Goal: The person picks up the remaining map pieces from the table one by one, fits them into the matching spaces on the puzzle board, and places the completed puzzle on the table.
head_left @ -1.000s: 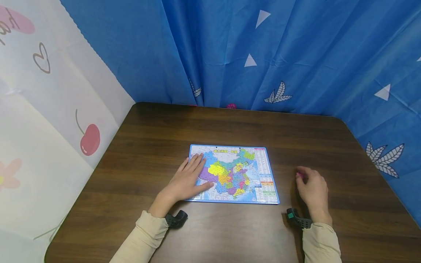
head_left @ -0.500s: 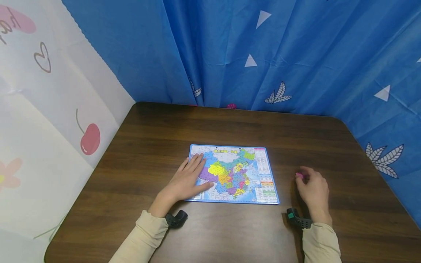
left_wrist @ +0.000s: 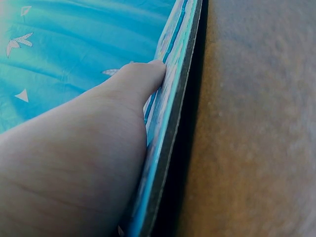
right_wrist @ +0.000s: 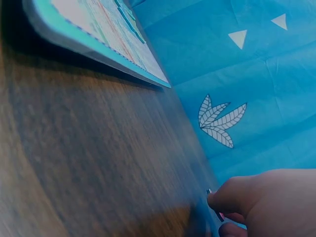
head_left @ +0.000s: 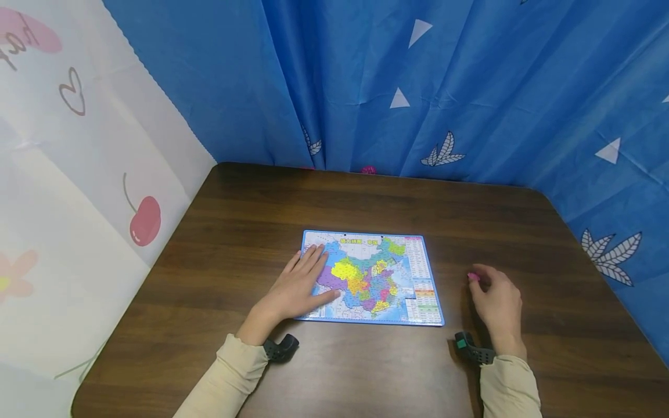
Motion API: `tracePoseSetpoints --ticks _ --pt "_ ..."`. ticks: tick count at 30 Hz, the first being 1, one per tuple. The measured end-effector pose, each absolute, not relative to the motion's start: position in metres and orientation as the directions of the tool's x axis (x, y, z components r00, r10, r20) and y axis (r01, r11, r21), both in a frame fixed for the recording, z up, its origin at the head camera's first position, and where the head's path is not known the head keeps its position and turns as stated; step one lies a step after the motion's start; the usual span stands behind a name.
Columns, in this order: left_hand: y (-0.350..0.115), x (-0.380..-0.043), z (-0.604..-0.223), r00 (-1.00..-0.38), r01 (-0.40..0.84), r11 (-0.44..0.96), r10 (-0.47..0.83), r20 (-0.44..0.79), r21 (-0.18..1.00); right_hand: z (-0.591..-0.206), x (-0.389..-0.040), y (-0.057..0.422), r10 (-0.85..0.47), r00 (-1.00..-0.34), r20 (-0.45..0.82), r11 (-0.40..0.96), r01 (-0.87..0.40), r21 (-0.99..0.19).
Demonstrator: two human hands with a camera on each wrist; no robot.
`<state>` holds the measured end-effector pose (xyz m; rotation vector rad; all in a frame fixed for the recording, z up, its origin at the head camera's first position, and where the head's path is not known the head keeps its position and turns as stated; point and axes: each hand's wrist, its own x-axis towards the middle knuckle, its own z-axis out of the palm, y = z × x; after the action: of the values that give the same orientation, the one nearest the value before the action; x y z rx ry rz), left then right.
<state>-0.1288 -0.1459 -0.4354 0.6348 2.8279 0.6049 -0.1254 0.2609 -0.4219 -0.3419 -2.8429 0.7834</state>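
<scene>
A magnetic map puzzle board (head_left: 360,316) with a blue rim and colourful map regions lies flat on the table in the head view. My left hand (head_left: 294,285) rests on its left side, fingers spread and straight, the thumb stretched over the lower part. In the left wrist view, the left hand (left_wrist: 94,143) lies along the board's edge (left_wrist: 173,118). To the right of the board, my right hand (head_left: 497,302) pinches a small pink puzzle piece (head_left: 473,277) between thumb and fingers. Only a thin edge of the piece shows beside the right hand (right_wrist: 276,205) in the right wrist view.
The dark wooden table (head_left: 366,200) has rounded far corners. A blue curtain (head_left: 355,87) hangs behind it, and a white printed cloth (head_left: 94,203) stands along the left. Black wrist-worn cameras sit on both wrists, such as the left one (head_left: 281,348).
The pink piece has shifted slightly up and left in the right hand's fingertips, and more of it showed midway. The left hand stays still on the board.
</scene>
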Motion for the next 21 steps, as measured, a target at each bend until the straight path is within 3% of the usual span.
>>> tracePoseSetpoints --ticks 21 --pt "-0.146 -0.128 -0.435 -0.891 0.371 0.822 0.446 -0.083 0.431 -0.415 -0.137 0.252 0.195 -0.962 0.191 0.845 0.066 -0.53"
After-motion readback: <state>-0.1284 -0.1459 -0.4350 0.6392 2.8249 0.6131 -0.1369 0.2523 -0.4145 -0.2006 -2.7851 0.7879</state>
